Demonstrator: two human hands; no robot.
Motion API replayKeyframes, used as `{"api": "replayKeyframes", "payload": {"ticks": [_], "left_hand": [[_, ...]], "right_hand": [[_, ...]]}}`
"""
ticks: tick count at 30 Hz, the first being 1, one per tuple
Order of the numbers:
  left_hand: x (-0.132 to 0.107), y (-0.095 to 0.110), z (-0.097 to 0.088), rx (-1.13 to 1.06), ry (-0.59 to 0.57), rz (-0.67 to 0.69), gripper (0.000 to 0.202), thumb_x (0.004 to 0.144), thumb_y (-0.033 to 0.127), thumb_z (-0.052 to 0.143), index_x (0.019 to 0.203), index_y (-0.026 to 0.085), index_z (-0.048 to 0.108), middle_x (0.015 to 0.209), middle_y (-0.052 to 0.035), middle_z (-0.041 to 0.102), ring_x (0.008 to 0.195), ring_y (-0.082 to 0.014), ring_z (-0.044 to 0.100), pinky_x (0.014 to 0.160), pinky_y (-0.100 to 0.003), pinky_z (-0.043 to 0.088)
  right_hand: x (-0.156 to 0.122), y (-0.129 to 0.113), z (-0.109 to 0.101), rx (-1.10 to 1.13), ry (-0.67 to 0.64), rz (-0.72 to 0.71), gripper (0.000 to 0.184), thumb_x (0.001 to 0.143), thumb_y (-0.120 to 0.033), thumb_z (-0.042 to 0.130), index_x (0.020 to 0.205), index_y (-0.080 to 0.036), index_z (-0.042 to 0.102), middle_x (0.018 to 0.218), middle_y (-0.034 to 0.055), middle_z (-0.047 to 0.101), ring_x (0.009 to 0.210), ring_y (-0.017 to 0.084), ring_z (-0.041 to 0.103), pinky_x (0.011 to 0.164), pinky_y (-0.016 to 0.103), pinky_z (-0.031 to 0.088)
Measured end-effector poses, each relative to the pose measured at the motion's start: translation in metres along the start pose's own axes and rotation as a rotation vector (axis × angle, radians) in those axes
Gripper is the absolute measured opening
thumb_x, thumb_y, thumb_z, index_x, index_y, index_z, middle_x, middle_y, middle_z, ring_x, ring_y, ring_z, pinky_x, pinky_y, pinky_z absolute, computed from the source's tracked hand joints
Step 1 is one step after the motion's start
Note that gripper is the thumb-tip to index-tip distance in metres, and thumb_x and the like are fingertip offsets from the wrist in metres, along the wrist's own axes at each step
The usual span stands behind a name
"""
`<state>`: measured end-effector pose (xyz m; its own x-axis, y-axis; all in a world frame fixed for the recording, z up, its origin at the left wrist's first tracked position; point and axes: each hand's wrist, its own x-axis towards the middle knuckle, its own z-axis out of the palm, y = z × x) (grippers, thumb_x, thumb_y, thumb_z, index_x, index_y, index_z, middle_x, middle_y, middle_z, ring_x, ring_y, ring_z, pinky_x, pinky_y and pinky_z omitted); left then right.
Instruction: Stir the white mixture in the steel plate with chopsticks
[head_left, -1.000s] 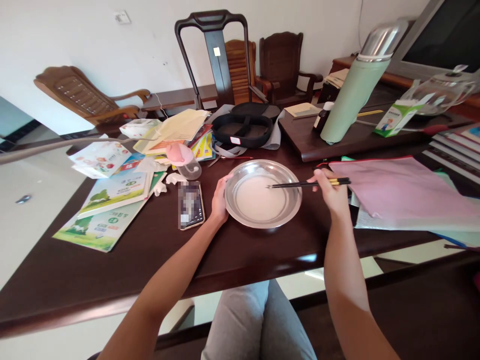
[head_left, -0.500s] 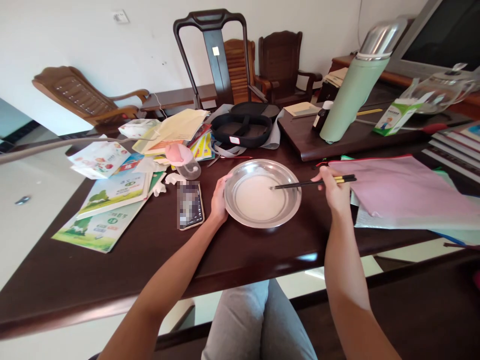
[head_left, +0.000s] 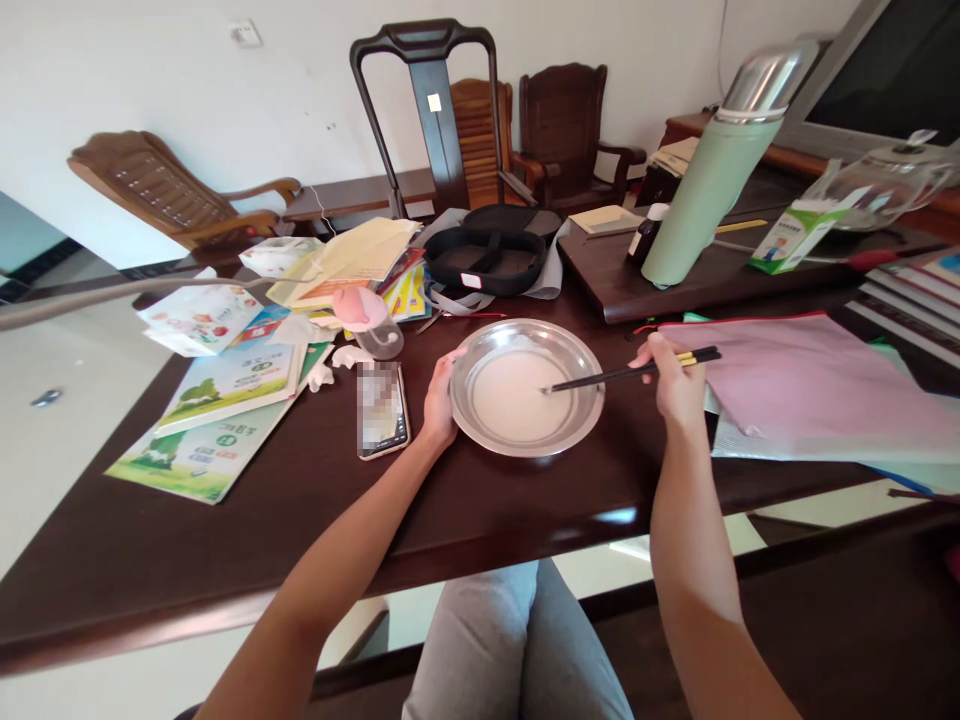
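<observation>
A round steel pan [head_left: 581, 425] with a thin white liquid in it sits on the dark wooden table [head_left: 480, 505] in front of me. My left hand [head_left: 439, 402] curls around the pan's left rim. My right hand [head_left: 675, 385] is closed on a pair of black chopsticks [head_left: 615, 374] with yellow bands. Their tips dip into the white liquid at the pan's right side.
A phone [head_left: 382, 408] lies left of the pan, with booklets [head_left: 217, 410] and a pink-lidded cup [head_left: 367, 320] beyond it. A pink folder [head_left: 810, 385] lies to the right. Behind are a black pouch [head_left: 487, 258], a green thermos [head_left: 712, 170] and wooden chairs.
My right hand has shifted slightly right and tilted, so the chopstick tips moved right and lower in the liquid. My left hand has stayed on the rim.
</observation>
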<state>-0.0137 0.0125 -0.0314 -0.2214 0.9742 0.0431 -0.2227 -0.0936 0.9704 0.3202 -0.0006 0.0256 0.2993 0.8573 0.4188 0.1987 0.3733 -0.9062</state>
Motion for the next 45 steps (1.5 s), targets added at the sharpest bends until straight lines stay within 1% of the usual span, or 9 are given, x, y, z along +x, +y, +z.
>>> {"api": "replayKeyframes", "payload": {"ticks": [6, 9, 13, 20, 27, 33, 36, 40, 45], "left_hand": [[0.001, -0.001, 0.000, 0.011, -0.005, 0.010, 0.045, 0.095, 0.066, 0.074, 0.118, 0.028, 0.083, 0.142, -0.0056, 0.081, 0.140, -0.0328, 0.070, 0.126, -0.045, 0.054], [0.001, -0.001, -0.001, 0.019, -0.012, 0.024, 0.045, 0.096, 0.066, 0.074, 0.118, 0.028, 0.082, 0.141, -0.0061, 0.081, 0.139, -0.0330, 0.070, 0.125, -0.046, 0.054], [0.001, -0.001, -0.001, 0.008, -0.003, 0.022, 0.044, 0.095, 0.066, 0.075, 0.117, 0.028, 0.082, 0.142, -0.0059, 0.081, 0.140, -0.0332, 0.070, 0.125, -0.046, 0.054], [0.001, -0.003, 0.000, 0.000, -0.008, 0.026, 0.043, 0.098, 0.065, 0.074, 0.117, 0.028, 0.082, 0.142, -0.0063, 0.081, 0.137, -0.0323, 0.072, 0.122, -0.045, 0.056], [0.001, -0.002, 0.000, -0.006, -0.004, 0.025, 0.042, 0.097, 0.064, 0.075, 0.117, 0.028, 0.082, 0.140, -0.0068, 0.081, 0.134, -0.0326, 0.073, 0.121, -0.045, 0.057], [0.002, -0.003, 0.000, -0.009, -0.002, 0.023, 0.043, 0.095, 0.065, 0.075, 0.117, 0.028, 0.082, 0.141, -0.0063, 0.081, 0.137, -0.0327, 0.072, 0.124, -0.046, 0.055], [0.002, -0.003, 0.000, -0.007, -0.004, 0.021, 0.044, 0.095, 0.066, 0.075, 0.117, 0.028, 0.082, 0.143, -0.0068, 0.081, 0.138, -0.0332, 0.071, 0.124, -0.047, 0.055], [0.001, -0.001, 0.000, 0.008, -0.016, 0.023, 0.044, 0.095, 0.065, 0.074, 0.118, 0.028, 0.082, 0.142, -0.0069, 0.080, 0.138, -0.0333, 0.070, 0.124, -0.046, 0.055], [0.001, -0.001, 0.000, 0.008, -0.004, 0.014, 0.043, 0.094, 0.064, 0.075, 0.117, 0.028, 0.082, 0.140, -0.0056, 0.081, 0.138, -0.0327, 0.071, 0.125, -0.046, 0.054]], "right_hand": [[-0.006, -0.009, 0.013, -0.040, -0.317, -0.029, 0.070, 0.090, -0.092, 0.075, 0.066, -0.026, 0.077, 0.059, 0.0008, 0.065, 0.059, 0.019, 0.061, 0.063, 0.035, 0.050], [-0.005, -0.007, 0.012, -0.079, -0.229, -0.068, 0.068, 0.094, -0.089, 0.074, 0.067, -0.026, 0.077, 0.061, 0.0011, 0.067, 0.061, 0.019, 0.062, 0.067, 0.036, 0.051], [-0.001, -0.001, 0.001, -0.011, -0.042, -0.030, 0.072, 0.093, -0.089, 0.073, 0.060, -0.026, 0.072, 0.055, 0.0005, 0.061, 0.048, 0.016, 0.050, 0.053, 0.035, 0.040], [-0.007, -0.010, 0.015, -0.040, -0.310, -0.018, 0.071, 0.088, -0.093, 0.077, 0.066, -0.026, 0.078, 0.059, 0.0009, 0.065, 0.059, 0.019, 0.062, 0.063, 0.035, 0.049], [-0.001, 0.000, 0.000, -0.020, -0.009, -0.007, 0.073, 0.091, -0.091, 0.073, 0.058, -0.026, 0.072, 0.054, 0.0008, 0.062, 0.048, 0.015, 0.049, 0.052, 0.034, 0.037], [-0.007, -0.008, 0.013, -0.036, -0.297, -0.010, 0.070, 0.088, -0.092, 0.077, 0.066, -0.026, 0.078, 0.057, 0.0003, 0.064, 0.057, 0.019, 0.060, 0.062, 0.035, 0.048], [-0.006, -0.008, 0.014, -0.088, -0.220, -0.051, 0.069, 0.089, -0.093, 0.076, 0.069, -0.027, 0.079, 0.060, 0.0008, 0.067, 0.061, 0.020, 0.063, 0.067, 0.036, 0.050], [-0.002, -0.003, 0.002, -0.059, -0.004, -0.032, 0.072, 0.094, -0.089, 0.071, 0.060, -0.026, 0.071, 0.055, 0.0003, 0.061, 0.049, 0.016, 0.051, 0.054, 0.035, 0.040], [-0.007, -0.009, 0.008, -0.008, -0.264, 0.006, 0.070, 0.091, -0.090, 0.076, 0.062, -0.026, 0.073, 0.054, -0.0004, 0.060, 0.052, 0.017, 0.056, 0.057, 0.034, 0.045]]}}
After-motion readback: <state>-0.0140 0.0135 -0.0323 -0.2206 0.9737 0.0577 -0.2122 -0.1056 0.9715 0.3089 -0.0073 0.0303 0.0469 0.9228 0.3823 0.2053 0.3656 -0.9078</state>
